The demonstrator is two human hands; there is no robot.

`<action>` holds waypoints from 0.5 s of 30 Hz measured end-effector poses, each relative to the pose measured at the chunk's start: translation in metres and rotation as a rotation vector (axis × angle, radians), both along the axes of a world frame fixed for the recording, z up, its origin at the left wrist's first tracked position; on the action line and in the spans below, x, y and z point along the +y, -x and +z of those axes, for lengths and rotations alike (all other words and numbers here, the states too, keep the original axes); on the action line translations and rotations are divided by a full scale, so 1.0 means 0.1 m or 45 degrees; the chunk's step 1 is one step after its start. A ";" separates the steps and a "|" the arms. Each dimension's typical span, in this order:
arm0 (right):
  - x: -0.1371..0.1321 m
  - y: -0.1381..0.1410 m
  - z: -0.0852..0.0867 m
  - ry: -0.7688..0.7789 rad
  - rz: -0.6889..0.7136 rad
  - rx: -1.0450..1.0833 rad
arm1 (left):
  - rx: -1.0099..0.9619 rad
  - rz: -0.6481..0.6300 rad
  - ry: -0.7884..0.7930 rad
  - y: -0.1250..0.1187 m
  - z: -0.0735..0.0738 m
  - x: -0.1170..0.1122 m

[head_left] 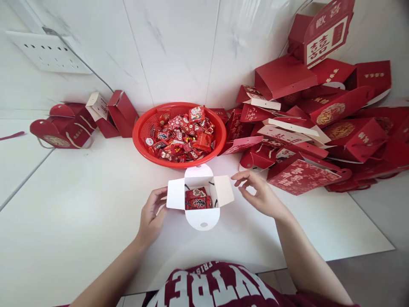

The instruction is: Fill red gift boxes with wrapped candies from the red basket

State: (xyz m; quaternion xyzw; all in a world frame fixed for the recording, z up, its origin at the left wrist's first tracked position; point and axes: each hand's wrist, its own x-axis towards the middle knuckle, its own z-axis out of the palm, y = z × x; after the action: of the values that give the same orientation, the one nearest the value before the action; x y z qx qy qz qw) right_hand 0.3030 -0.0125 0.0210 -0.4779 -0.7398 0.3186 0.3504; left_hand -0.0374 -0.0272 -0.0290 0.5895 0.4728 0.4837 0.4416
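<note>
An opened candy box (202,219) with a white inside stands on the white table, its flaps folded outward. Several red wrapped candies (198,199) lie inside it, and dark cord ends show on its inner walls. At the box's left flap is my left hand (153,216), fingers curved and apart, tips partly hidden by the flap; whether it presses the box is unclear. My right hand (258,195) hovers just right of the right flap, fingers spread and holding nothing. Beyond the box sits a red plastic basket (139,147) heaped with similar wrapped candies.
A big pile of red gift boxes (303,175) covers the right side of the table. Further red boxes (68,125) stand at the back left by the tiled wall. A socket strip (47,53) with a cable is on that wall. The table's edge (372,228) runs along the right front.
</note>
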 end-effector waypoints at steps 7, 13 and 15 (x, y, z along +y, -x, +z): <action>-0.03 0.21 -0.20 0.090 0.424 0.050 | 0.450 -0.335 -0.478 -0.14 0.08 -0.04; -0.11 0.41 -0.30 0.038 0.327 0.112 | 0.512 -0.437 -0.458 -0.18 0.12 -0.02; -0.15 0.49 -0.31 0.053 0.241 0.166 | 0.486 -0.463 -0.427 -0.18 0.12 -0.02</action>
State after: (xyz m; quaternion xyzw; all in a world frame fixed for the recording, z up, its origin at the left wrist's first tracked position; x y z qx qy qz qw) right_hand 0.2536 -0.0276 -0.0097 -0.3913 -0.7505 0.3960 0.3562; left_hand -0.0190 -0.0294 -0.0167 0.8092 0.3476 0.3488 0.3206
